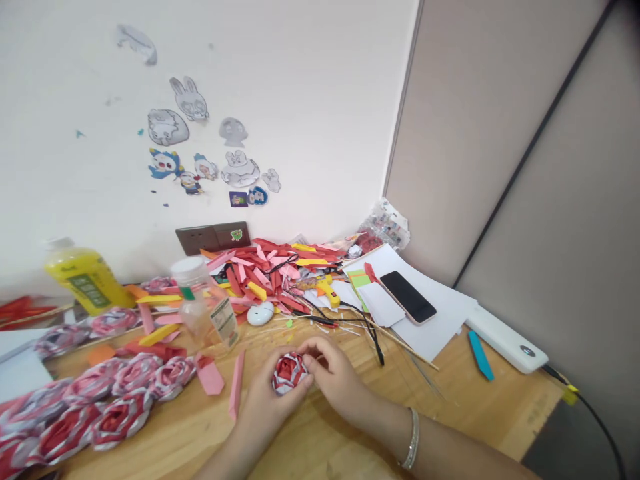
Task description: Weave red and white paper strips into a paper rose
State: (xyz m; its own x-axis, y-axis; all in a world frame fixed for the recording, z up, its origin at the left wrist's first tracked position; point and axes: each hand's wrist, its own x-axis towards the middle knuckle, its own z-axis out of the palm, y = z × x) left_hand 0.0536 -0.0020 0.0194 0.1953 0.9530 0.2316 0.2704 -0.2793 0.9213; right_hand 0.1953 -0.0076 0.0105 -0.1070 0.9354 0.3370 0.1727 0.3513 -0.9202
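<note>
A red and white rosette (290, 372) of folded strips is held between my two hands above the wooden table. My left hand (273, 393) wraps round its left and lower side. The thumb and fingers of my right hand (327, 370) pinch its right edge. To the left lie several similar rosettes, among them a red and white one (121, 419) and a pink one (173, 378). A pink folded strip (237, 385) lies left of my left hand, beside a wider pink piece (210, 375).
Behind my hands are a heap of red and pink strips (260, 270), a yellow glue gun (327, 291), a white mouse-like object (261, 313) and a clear bottle (193, 303). A phone (408, 296) rests on paper at right, near a white power strip (505, 339).
</note>
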